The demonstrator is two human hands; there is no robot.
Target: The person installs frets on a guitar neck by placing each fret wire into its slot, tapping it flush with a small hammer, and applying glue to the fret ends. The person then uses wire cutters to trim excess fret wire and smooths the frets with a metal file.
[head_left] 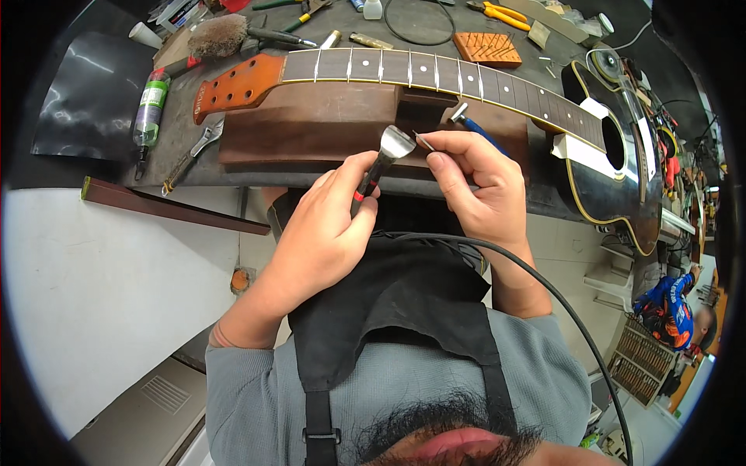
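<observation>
My left hand (330,213) is closed round the black-and-red handle of a pair of nippers (398,143), whose broad polished metal head points up. Close to that head, my right hand (478,175) pinches a short thin piece of metal (424,143) between thumb and fingertips. Its exact kind is too small to tell. Just beyond both hands, a guitar neck (404,68) with metal frets lies across a brown padded block (303,124). The orange-brown headstock (241,85) is at the left, and the black guitar body (579,175) at the right.
A small blue-handled tool (478,130) lies on the block. An adjustable wrench (194,151) and a green-labelled bottle (151,109) are at the left. An orange block with metal pins (487,49) stands behind the neck. A black cable (544,283) crosses my right arm. Another person (676,311) is far right.
</observation>
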